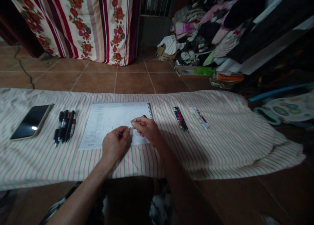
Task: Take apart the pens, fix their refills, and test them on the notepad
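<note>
Over a spiral-bound notebook [95, 127] with printed pages, both hands meet close together. My left hand [114, 142] is closed around a dark pen piece [121, 133], from which a thin pale tip sticks out towards the right. My right hand [147, 128] pinches at that tip with thumb and forefinger; a dark pen end [145, 116] shows beyond its knuckles. Fingers hide most of both pieces, so I cannot tell whether they are joined. Several dark pens [64, 127] lie left of the notebook. To the right are two small groups, dark patterned pens [181, 119] and pastel ones [200, 118].
A striped cloth [228, 136] covers the low work surface. At its left lies a phone [31, 122]. Beyond are a tiled floor [132, 81], a floral curtain [90, 25] and a heap of clothes [208, 32]. A patterned plastic seat [289, 107] stands at right.
</note>
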Demonstrator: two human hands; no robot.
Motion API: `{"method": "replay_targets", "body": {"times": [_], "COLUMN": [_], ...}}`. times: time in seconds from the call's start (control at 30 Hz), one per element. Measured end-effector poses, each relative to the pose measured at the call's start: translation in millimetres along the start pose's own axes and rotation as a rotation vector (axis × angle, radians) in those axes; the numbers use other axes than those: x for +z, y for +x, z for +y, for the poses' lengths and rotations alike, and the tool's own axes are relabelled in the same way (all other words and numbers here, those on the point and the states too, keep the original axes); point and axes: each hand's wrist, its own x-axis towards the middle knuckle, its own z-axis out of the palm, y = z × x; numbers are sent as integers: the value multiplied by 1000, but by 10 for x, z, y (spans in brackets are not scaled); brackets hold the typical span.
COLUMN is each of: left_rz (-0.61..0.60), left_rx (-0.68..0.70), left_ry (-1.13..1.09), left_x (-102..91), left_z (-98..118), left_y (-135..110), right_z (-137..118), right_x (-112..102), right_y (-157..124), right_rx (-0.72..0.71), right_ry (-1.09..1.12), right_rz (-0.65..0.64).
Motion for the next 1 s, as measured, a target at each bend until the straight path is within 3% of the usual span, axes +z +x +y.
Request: {"method": "replay_targets", "body": {"times": [0.4, 0.57, 1.0], "left_rz": [2, 1, -35], "left_rx": [22, 33, 136], "left_ry": [4, -51, -184], "left_x": [28, 35, 46], "left_z": [-28, -43, -96], "left_y": [12, 19, 47], "right_z": [-4, -7, -4], "right_x": [-4, 19, 34], "right_y": [3, -7, 5], "right_rx": [8, 22, 8], "right_ry": [15, 44, 42], "right_rz": [31, -18, 14]}}
